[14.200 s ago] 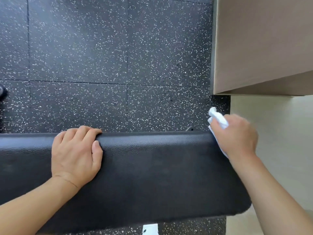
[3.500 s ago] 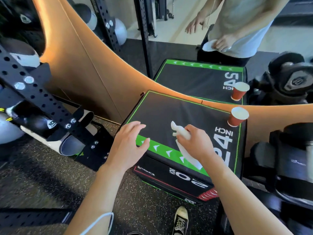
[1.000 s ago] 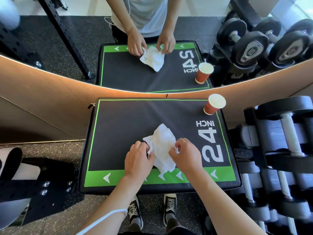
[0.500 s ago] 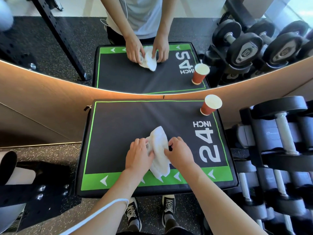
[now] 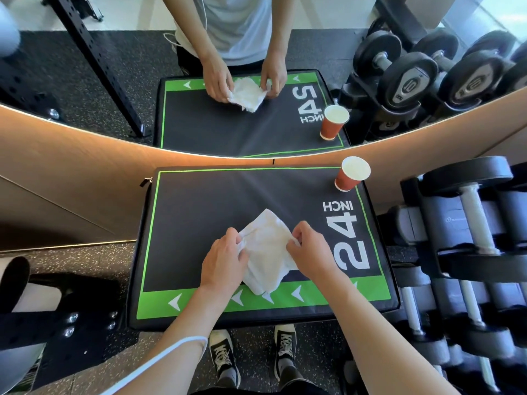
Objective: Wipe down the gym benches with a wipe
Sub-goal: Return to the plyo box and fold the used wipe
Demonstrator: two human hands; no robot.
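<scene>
A crumpled white wipe (image 5: 266,252) lies on top of a black and green padded box (image 5: 199,212) marked "24 INCH". My left hand (image 5: 224,260) pinches the wipe's left edge. My right hand (image 5: 309,250) pinches its right edge. The wipe is stretched a little between the two hands, just above the green arrow strip at the box's near edge. No gym bench is in view.
A red paper cup (image 5: 352,173) stands on the box's far right corner. A wall mirror (image 5: 256,81) behind the box reflects me and the box. A rack of dumbbells (image 5: 470,238) fills the right side. Black rig parts (image 5: 57,323) sit at the lower left.
The hands have pulled apart slightly, and the wipe between them is spread wider than half a second ago. The view has shifted a little.
</scene>
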